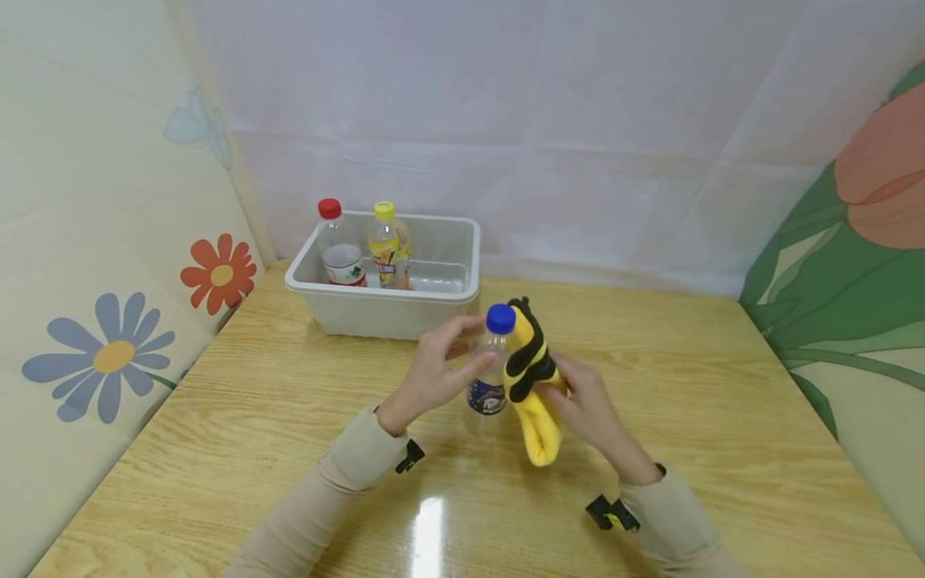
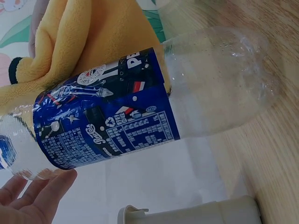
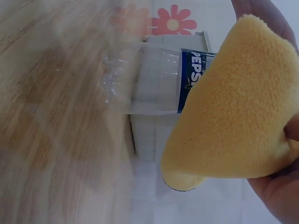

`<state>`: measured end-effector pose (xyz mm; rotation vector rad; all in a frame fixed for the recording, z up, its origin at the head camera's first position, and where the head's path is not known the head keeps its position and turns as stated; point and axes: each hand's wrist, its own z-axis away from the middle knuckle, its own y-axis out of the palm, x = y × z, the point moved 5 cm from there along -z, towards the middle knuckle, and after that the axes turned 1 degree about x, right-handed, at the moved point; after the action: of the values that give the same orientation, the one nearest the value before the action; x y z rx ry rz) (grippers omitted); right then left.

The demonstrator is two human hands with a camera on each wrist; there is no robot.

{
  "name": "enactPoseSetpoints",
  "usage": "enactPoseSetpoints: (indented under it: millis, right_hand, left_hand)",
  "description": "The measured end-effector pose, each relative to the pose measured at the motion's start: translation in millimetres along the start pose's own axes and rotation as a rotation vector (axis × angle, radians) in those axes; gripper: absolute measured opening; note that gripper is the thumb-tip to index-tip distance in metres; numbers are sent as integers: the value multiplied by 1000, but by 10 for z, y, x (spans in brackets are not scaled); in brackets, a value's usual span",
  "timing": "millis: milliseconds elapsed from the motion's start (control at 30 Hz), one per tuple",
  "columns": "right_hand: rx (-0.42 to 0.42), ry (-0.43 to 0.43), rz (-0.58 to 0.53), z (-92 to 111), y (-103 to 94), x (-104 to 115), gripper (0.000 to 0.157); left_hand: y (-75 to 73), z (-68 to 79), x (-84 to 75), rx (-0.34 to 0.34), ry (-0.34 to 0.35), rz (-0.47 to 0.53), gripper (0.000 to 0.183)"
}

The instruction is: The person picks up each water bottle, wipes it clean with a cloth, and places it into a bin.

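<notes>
A clear plastic Pepsi bottle (image 1: 486, 393) with a blue cap and dark blue label stands on the table. My left hand (image 1: 437, 365) is around its upper part, thumb in front and fingers loosely extended. In the left wrist view the fingertips (image 2: 63, 182) are at the bottle's shoulder; contact is hard to tell. My right hand (image 1: 587, 397) grips a fuzzy yellow cloth item (image 1: 540, 433) with black bands, pinched between thumb and fingers. That item lies close along the bottle's right side and, in the right wrist view, hides the bottle's upper part.
Behind and to the left is a grey plastic bin (image 1: 376, 309). Inside it stand a red-capped bottle (image 1: 341, 253) and a yellow-capped bottle (image 1: 389, 249). White sheeting (image 1: 542, 144) hangs behind the wooden table (image 1: 686, 385), with flower-printed panels at both sides.
</notes>
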<state>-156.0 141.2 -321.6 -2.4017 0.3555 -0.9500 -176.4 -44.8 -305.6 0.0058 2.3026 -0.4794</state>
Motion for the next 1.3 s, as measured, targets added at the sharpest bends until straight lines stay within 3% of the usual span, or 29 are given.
enactPoseSetpoints:
  millis: [600, 1033, 1300]
  right_hand:
    - [101, 56, 21, 71, 135, -119, 40]
    - [230, 68, 29, 130, 227, -182, 38]
    - [242, 81, 33, 152, 291, -215, 37]
  left_hand:
    - [6, 16, 14, 0, -15, -5, 45]
    - [9, 23, 16, -2, -31, 9, 42]
    - [3, 21, 33, -5, -34, 24, 40]
